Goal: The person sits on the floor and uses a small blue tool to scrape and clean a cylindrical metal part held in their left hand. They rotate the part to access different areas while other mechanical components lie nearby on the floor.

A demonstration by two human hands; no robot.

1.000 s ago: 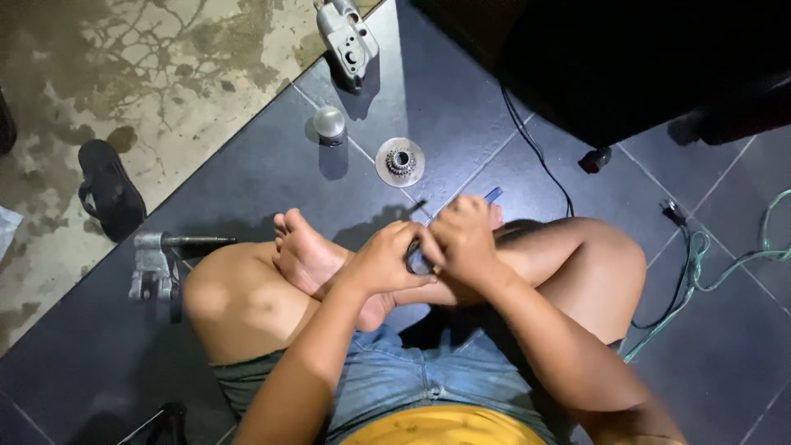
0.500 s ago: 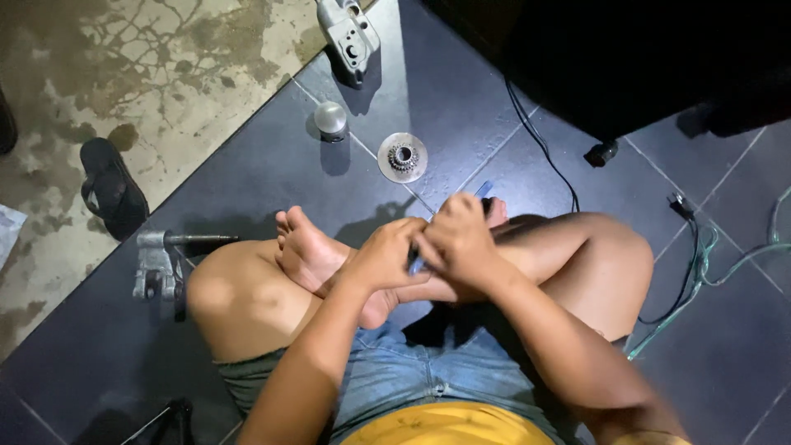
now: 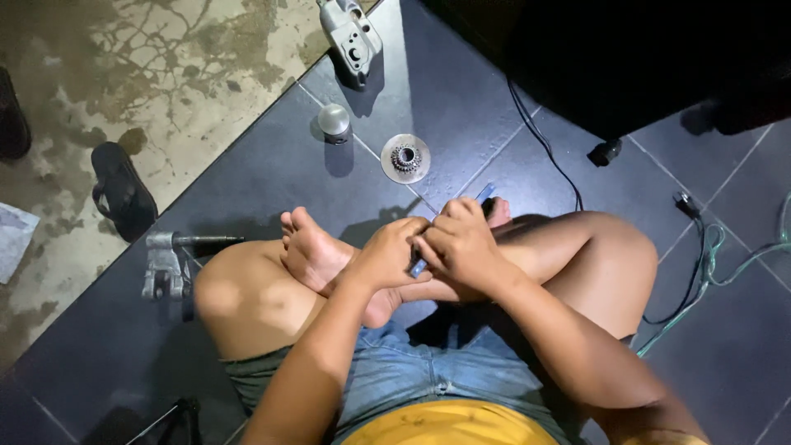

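Note:
I sit cross-legged on a dark tiled floor (image 3: 247,173). My left hand (image 3: 387,251) and my right hand (image 3: 461,243) meet over my crossed ankles. My right hand grips a thin blue-handled tool (image 3: 482,195) whose tip sticks out toward the far side. My left hand closes around something small at the tool's lower end; the fingers hide what it is. On the floor ahead lie a round metal disc with a toothed gear (image 3: 405,157) at its centre, a small metal cap (image 3: 334,121), and a grey cast metal housing (image 3: 353,35).
A metal shaft assembly (image 3: 169,264) lies left of my knee. A black sandal (image 3: 122,189) rests on the stained concrete (image 3: 124,74) at left. Black cables with a plug (image 3: 606,151) and a green cord (image 3: 725,264) run on the right. A dark bulky object (image 3: 643,58) fills the top right.
Both hands stay joined over my ankles, shifting slightly around the blue tool. The view has drifted a little; floor parts have not moved.

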